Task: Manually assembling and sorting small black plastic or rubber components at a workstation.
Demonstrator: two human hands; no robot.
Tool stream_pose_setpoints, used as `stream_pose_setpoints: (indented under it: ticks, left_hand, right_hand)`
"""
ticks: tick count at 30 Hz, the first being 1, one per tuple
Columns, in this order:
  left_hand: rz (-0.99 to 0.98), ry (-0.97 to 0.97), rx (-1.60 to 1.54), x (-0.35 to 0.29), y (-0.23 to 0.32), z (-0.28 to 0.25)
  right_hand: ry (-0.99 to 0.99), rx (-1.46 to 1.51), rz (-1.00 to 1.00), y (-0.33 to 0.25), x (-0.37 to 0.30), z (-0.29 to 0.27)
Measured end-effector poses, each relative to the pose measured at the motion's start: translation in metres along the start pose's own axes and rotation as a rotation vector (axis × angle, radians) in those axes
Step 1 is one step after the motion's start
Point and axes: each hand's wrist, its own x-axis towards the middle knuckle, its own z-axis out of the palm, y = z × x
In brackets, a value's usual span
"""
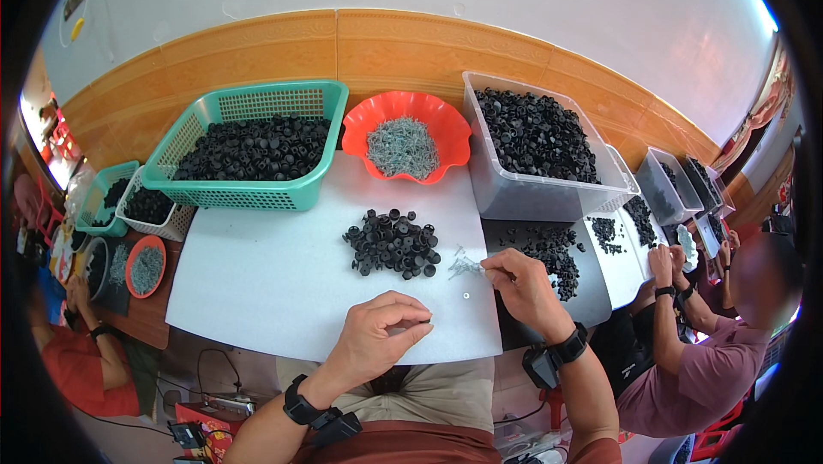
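Above the near edge of the white board (pixel 257 267), my left hand (pixel 381 331) pinches a small black plastic cap (pixel 426 321), of which only a dark edge shows at the fingertips. My right hand (pixel 527 292) has thumb and forefinger closed at the right end of a few silver screws (pixel 464 264); a screw seems to be in the pinch, partly covered by the fingers. A loose heap of round black plastic caps (pixel 392 243) lies just left of those screws. One small pale ring (pixel 466 296) rests on the board between my hands.
Along the wall stand a green basket (pixel 231 198) of black parts, a red bowl (pixel 454 142) of screws and a clear bin (pixel 540 198) of black parts. More black pieces (pixel 557 258) lie on a dark board at right. Other people (pixel 703 361) work on both sides.
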Motion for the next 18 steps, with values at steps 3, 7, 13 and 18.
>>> stream_pose_setpoints:
  ticks: [3, 7, 13, 18]
  left_hand:
    - [0.0, 0.003, -0.008, -0.001, 0.0, 0.0]
    - [0.018, 0.011, 0.046, 0.0, 0.003, -0.003]
    - [-0.043, 0.003, -0.031, 0.003, 0.0, 0.0]
    - [-0.1, 0.001, -0.107, -0.001, -0.002, 0.002]
  right_hand:
    - [0.014, 0.071, 0.041, 0.005, -0.002, 0.003]
    - [0.008, 0.173, 0.065, 0.007, -0.004, 0.008]
    - [-0.076, 0.528, 0.063, -0.02, -0.023, 0.017]
    - [-0.17, 0.597, 0.012, -0.036, -0.03, 0.036]
